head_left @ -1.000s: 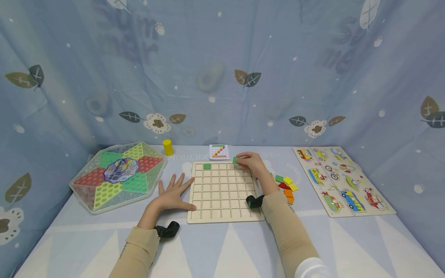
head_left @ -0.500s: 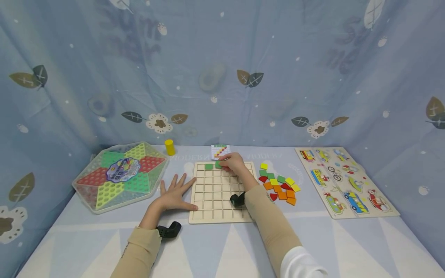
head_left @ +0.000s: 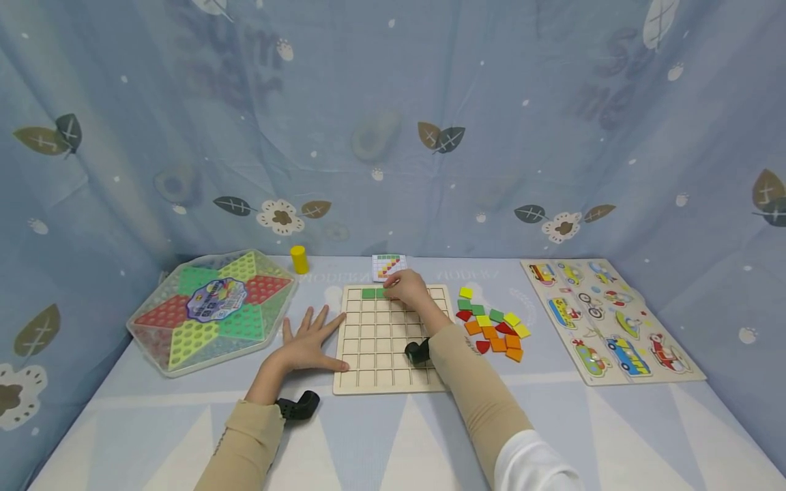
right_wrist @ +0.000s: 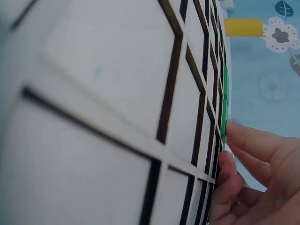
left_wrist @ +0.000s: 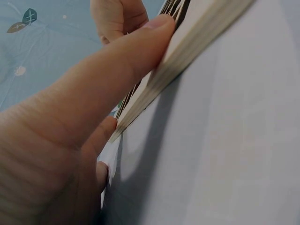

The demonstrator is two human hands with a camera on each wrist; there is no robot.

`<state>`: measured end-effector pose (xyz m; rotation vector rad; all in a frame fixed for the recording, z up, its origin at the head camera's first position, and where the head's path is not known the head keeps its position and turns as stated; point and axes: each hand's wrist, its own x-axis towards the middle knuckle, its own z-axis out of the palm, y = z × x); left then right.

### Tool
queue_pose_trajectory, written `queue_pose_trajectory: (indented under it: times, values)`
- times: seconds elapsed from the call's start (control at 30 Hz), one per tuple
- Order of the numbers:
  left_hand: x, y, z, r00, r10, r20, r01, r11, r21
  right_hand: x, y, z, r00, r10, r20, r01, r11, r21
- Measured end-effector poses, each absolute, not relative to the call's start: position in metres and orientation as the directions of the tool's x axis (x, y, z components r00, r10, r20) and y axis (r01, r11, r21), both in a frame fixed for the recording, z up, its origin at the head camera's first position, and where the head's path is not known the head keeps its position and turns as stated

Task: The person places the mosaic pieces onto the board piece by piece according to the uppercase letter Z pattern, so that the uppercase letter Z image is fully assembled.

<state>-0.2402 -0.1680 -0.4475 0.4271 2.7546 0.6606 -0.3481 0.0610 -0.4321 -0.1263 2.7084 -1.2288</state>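
Observation:
A square wooden grid board (head_left: 376, 341) lies on the table. Two green square tiles sit side by side in its far row, the left tile (head_left: 368, 294) and the right tile (head_left: 380, 293). My right hand (head_left: 408, 288) reaches over the board, fingers bent, and holds the right tile at its edge; in the right wrist view a fingertip touches that green tile (right_wrist: 224, 116). With fingers spread, my left hand (head_left: 307, 348) rests at the board's left side. Its thumb (left_wrist: 136, 51) lies on the board's edge in the left wrist view.
Right of the board lie several loose green, yellow, red and orange pieces (head_left: 491, 327). A pattern card (head_left: 389, 264) stands behind it, near a yellow cylinder (head_left: 299, 260). A star-patterned game board (head_left: 215, 310) lies left, a vehicle puzzle (head_left: 610, 320) right.
My right hand has moved left along the far row, bringing the second green tile beside the first, where it now lies flat. The left hand stays at the board's edge.

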Motion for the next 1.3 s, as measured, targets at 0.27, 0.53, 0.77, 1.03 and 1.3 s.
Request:
queue_pose_trajectory:
  times: [0.27, 0.53, 0.77, 1.03, 1.3]
  values:
    - [-0.241, -0.167, -0.446, -0.919, 0.343, -0.193, 0.217, 0.851, 0.478, -0.344, 0.068, -0.430, -0.979, -0.157, -0.133, 0.033, 0.521, -0.853]
    - [-0.239, -0.168, -0.448, -0.920, 0.346, -0.184, 0.226, 0.852, 0.471, -0.342, 0.090, -0.427, -0.978, -0.163, -0.133, 0.067, 0.357, -0.932]
    - [-0.239, -0.168, -0.448, -0.920, 0.348, -0.182, 0.231, 0.853, 0.468, -0.334, 0.124, -0.422, -0.979, -0.174, -0.110, 0.041, 0.362, -0.931]
    - [-0.239, -0.168, -0.448, -0.918, 0.350, -0.186, 0.230, 0.853, 0.469, -0.326, 0.168, -0.421, -0.989, -0.121, -0.082, 0.018, 0.455, -0.890]
    - [-0.240, -0.168, -0.448, -0.918, 0.349, -0.186, 0.228, 0.851, 0.473, -0.321, 0.201, -0.425, -0.993, -0.003, -0.116, 0.096, 0.541, -0.835]
